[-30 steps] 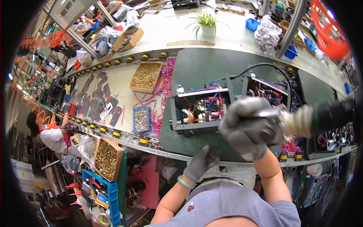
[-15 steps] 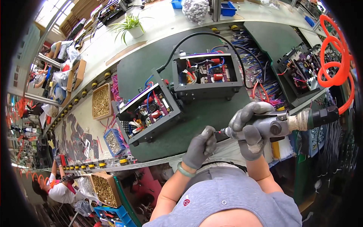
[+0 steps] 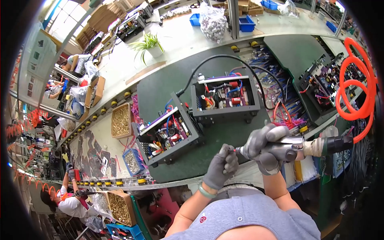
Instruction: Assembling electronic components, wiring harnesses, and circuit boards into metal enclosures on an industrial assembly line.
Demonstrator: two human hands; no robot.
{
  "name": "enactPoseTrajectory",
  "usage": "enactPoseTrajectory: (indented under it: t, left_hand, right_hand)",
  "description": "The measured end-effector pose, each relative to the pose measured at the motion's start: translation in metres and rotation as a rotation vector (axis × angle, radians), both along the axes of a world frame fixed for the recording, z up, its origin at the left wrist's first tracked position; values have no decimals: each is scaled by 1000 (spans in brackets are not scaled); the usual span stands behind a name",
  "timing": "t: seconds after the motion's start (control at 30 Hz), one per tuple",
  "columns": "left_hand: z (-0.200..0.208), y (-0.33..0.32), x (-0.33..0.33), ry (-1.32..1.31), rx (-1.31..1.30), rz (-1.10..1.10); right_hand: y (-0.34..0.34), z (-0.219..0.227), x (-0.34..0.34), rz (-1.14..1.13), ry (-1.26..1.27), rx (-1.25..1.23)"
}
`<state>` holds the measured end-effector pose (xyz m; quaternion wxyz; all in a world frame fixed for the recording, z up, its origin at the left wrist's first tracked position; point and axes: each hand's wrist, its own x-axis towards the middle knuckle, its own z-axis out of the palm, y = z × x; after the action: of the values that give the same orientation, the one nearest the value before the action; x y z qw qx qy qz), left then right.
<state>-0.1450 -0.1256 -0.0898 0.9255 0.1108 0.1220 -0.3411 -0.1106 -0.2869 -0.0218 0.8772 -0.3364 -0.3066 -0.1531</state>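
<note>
My right hand (image 3: 265, 147), in a grey glove, is wrapped round a silver pneumatic screwdriver (image 3: 289, 150). The tool lies level, its nose pointing left and its dark hose end to the right. My left hand (image 3: 222, 167), also gloved, is closed right at the tool's tip. Whatever its fingers pinch there is too small and hidden to name. Beyond the hands, on a dark green board (image 3: 160, 84), stand two open black metal housings. The left housing (image 3: 170, 140) and the right housing (image 3: 226, 102) show circuit boards and wires inside, and a thick black cable (image 3: 218, 56) arches over them.
A coiled orange air hose (image 3: 352, 100) hangs at right, near another opened unit (image 3: 320, 86). Left of the board are a box of brass-coloured parts (image 3: 121, 122) and a blue bin (image 3: 133, 162). A potted plant (image 3: 155, 51) stands behind. A co-worker (image 3: 70, 202) sits at far left.
The view has shifted, so the bench appears lower and further right. The screwdriver's body has rolled a little in my right hand. My left hand stays closed at its tip.
</note>
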Motion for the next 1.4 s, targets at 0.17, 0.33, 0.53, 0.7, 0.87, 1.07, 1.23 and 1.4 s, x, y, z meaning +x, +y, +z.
enactPoseTrajectory:
  t: [0.17, 0.33, 0.53, 0.7, 0.87, 1.07, 1.23, 1.4]
  left_hand:
    - [8, -14, 1, 43, 45, 51]
    - [31, -10, 9, -488, 728, 384]
    - [62, 35, 77, -858, 1191, 371]
    - [86, 63, 203, -1061, 1703, -21]
    - [82, 17, 230, -1137, 1447, -438]
    - [114, -1, 233, -1492, 1909, -663]
    - [120, -18, 230, -1837, 2563, -1081]
    - [134, 20, 235, -1597, 2009, -781]
  right_hand:
    - [0, 2, -2, -62, 40, 15]
    - [24, 39, -4, -432, 406, 162]
    - [-15, 57, 13, -421, 341, 204]
    - [-18, 65, 6, -529, 245, 236]
    - [-23, 54, 0, -540, 257, 165]
    - [-25, 54, -1, -533, 297, 188]
    - [-21, 45, -1, -456, 338, 172]
    - [-32, 34, -2, -462, 369, 163]
